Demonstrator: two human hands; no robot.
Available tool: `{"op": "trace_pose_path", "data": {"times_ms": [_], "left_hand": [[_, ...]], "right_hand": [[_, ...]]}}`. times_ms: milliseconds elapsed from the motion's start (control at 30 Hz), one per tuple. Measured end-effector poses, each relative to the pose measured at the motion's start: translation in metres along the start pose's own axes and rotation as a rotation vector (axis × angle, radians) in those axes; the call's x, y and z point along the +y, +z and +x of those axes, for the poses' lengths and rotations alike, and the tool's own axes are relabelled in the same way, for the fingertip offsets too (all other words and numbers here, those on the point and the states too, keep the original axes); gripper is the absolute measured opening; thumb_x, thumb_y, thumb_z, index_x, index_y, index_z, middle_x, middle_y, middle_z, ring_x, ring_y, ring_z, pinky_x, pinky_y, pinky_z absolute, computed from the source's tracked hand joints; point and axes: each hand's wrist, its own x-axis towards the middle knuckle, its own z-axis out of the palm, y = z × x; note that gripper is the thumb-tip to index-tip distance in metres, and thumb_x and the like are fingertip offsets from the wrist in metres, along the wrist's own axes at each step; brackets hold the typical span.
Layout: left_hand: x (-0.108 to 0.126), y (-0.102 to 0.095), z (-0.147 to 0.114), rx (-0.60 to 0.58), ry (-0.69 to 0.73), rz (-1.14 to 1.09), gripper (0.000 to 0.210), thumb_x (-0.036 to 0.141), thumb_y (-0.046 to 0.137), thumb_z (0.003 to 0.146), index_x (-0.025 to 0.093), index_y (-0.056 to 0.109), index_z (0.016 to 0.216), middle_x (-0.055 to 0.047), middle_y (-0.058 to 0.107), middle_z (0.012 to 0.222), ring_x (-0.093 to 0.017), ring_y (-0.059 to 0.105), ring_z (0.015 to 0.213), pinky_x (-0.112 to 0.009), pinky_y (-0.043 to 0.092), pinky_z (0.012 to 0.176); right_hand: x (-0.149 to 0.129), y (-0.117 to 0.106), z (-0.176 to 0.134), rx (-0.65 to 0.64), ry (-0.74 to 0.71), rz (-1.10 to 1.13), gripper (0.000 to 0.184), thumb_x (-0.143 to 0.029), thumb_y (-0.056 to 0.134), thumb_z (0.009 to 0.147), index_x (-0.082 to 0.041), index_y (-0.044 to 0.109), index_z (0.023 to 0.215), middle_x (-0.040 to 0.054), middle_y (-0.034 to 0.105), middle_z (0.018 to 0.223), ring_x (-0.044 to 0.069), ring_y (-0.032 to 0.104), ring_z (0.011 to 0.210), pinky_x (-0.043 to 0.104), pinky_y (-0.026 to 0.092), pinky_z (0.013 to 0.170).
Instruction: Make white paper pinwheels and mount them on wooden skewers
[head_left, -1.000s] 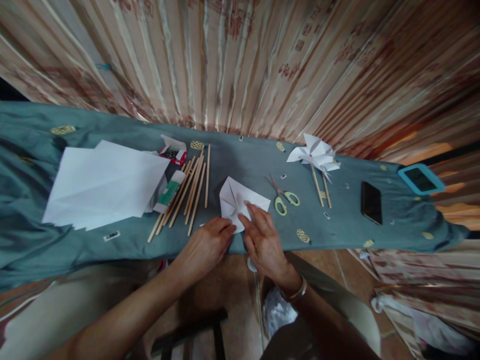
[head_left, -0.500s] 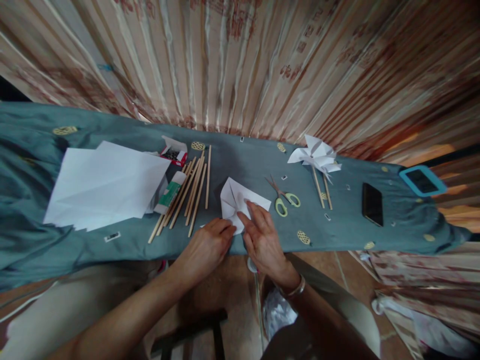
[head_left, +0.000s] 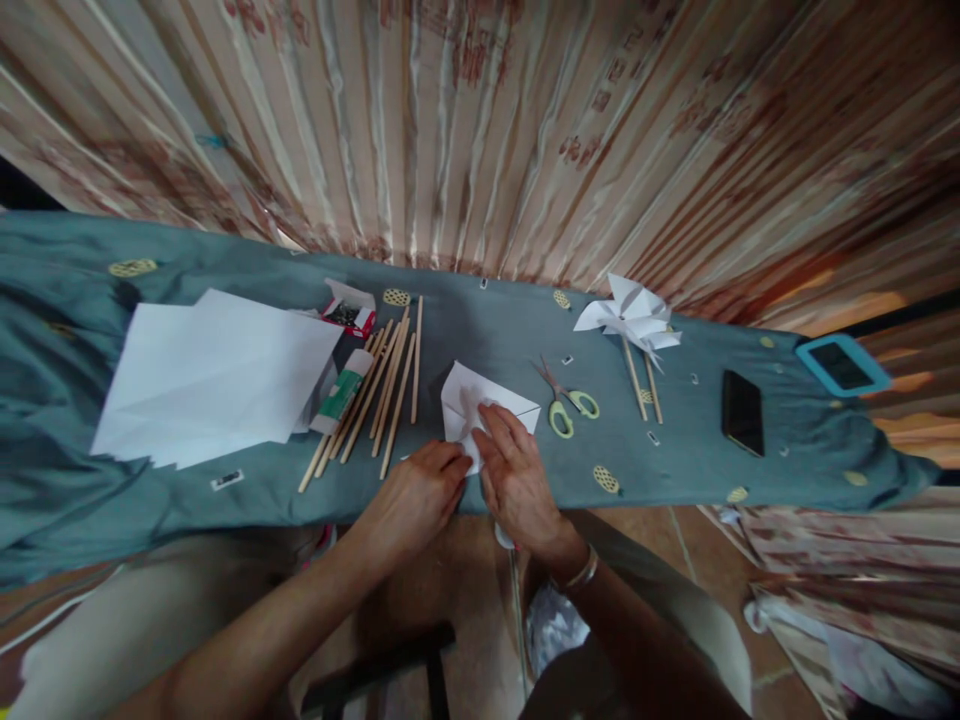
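A small white paper square [head_left: 499, 395] with cut or creased lines lies near the table's front edge. At its lower left corner, my left hand [head_left: 431, 480] is closed, thumb and fingers pinching the paper. My right hand [head_left: 517, 485] reaches over from the right, its fingers together and bent onto the middle of the paper, where a folded part is held down. The fingertips partly cover the centre, so the fold under them is hidden. Scissors [head_left: 562, 400] with pale green handles rest just right of the paper, slightly open, touched by neither hand.
Wooden sticks [head_left: 390, 400] lie left of the paper, beside a green-and-white box [head_left: 343, 390] and an open red box [head_left: 351, 308] of small dark pieces. Further left are white sheets [head_left: 217, 375]. Paper pinwheels [head_left: 634, 318], a phone [head_left: 742, 412] and a blue-framed device [head_left: 844, 363] lie right.
My right fingers have shifted slightly left across the middle of the paper, and the flap under them lies differently. My left hand keeps its pinch at the lower corner.
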Motion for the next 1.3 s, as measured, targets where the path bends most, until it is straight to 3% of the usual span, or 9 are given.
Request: {"op": "trace_pose_path", "data": {"times_ms": [200,367,500,700,867,1067,1300], "left_hand": [[-0.002,0.002,0.000,0.051,0.029,-0.013,0.018,0.009,0.052,0.085,0.014,0.065,0.096,-0.009,0.066,0.097,-0.020,0.064,0.090,-0.034,0.054,0.082],[-0.001,-0.001,0.000,0.061,0.035,-0.011,0.015,0.008,0.054,0.084,0.013,0.066,0.091,-0.009,0.067,0.094,-0.022,0.065,0.089,-0.035,0.054,0.081],[-0.001,-0.004,-0.001,0.046,0.020,-0.023,0.015,0.009,0.056,0.083,0.015,0.066,0.092,-0.008,0.067,0.093,-0.021,0.065,0.088,-0.033,0.054,0.081],[-0.003,-0.008,-0.004,0.063,0.016,-0.016,0.034,0.010,0.050,0.084,0.014,0.058,0.117,-0.010,0.068,0.096,-0.021,0.065,0.087,-0.034,0.054,0.078],[-0.003,-0.011,-0.005,0.071,0.017,0.048,0.043,0.007,0.048,0.082,0.015,0.055,0.124,-0.008,0.067,0.094,-0.021,0.063,0.090,-0.035,0.053,0.081],[-0.013,-0.022,0.011,0.114,0.051,0.147,0.041,0.007,0.048,0.083,0.010,0.057,0.122,-0.011,0.068,0.092,-0.025,0.058,0.094,-0.041,0.051,0.084],[-0.014,-0.018,0.019,0.148,0.114,0.064,0.040,0.004,0.049,0.080,0.013,0.061,0.118,-0.013,0.066,0.107,-0.026,0.056,0.104,-0.045,0.049,0.091]], "right_hand": [[0.029,-0.016,0.004,0.055,0.161,0.311,0.039,-0.015,0.037,0.092,-0.020,0.059,0.124,0.0093,0.053,0.138,0.018,0.048,0.128,0.040,0.040,0.108],[0.051,-0.019,0.015,0.119,0.157,0.047,0.044,-0.017,0.038,0.090,-0.009,0.054,0.130,0.0172,0.053,0.136,0.025,0.045,0.130,0.046,0.037,0.108],[0.052,-0.021,0.022,0.088,0.077,-0.075,0.044,-0.016,0.037,0.091,-0.010,0.053,0.131,0.0162,0.061,0.126,0.025,0.053,0.121,0.045,0.041,0.104],[0.055,-0.036,0.021,0.076,0.108,-0.060,0.038,-0.023,0.042,0.091,-0.011,0.061,0.121,0.0136,0.069,0.113,0.026,0.061,0.106,0.043,0.045,0.098],[0.060,-0.045,0.013,0.082,0.303,0.183,0.035,-0.030,0.055,0.085,-0.019,0.066,0.116,0.0068,0.073,0.096,0.020,0.066,0.082,0.035,0.051,0.080],[0.066,-0.045,-0.011,0.133,0.568,0.705,0.038,-0.038,0.069,0.070,-0.016,0.069,0.102,0.0001,0.067,0.066,0.013,0.057,0.057,0.027,0.046,0.058],[0.054,-0.053,-0.031,0.117,0.739,0.931,0.040,-0.038,0.080,0.058,-0.018,0.069,0.091,-0.0032,0.064,0.059,0.009,0.053,0.050,0.023,0.041,0.049]]}}
